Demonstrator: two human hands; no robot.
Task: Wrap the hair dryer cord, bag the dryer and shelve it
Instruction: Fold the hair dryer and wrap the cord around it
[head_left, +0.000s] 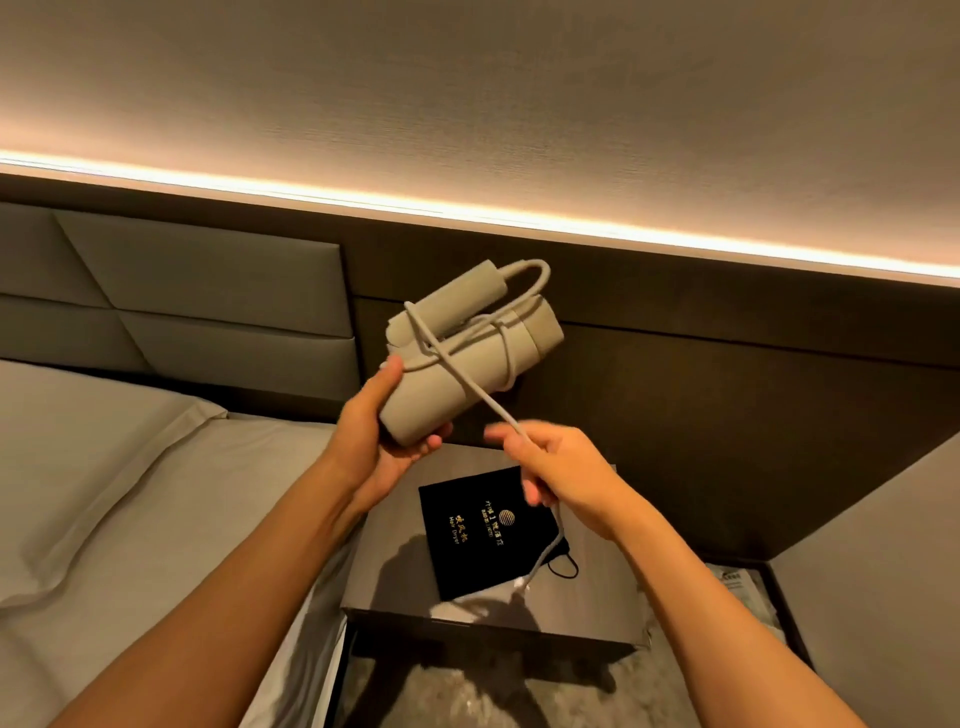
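A beige folded hair dryer (470, 358) is held up in front of the headboard, its barrel end gripped from below by my left hand (379, 441). Its beige cord (485, 402) loops several times around the body and runs down to my right hand (556, 467), which pinches it taut. The loose end and plug (519, 584) hang below that hand, blurred. A black drawstring bag (480, 530) with gold lettering lies flat on the grey bedside table (587, 597) under both hands.
A bed with grey sheets (130, 493) lies at the left, against a padded headboard (197, 280). A dark wall panel with a light strip (571, 228) runs behind. A lower shelf surface (467, 691) shows beneath the table top. A grey slab (872, 571) stands at right.
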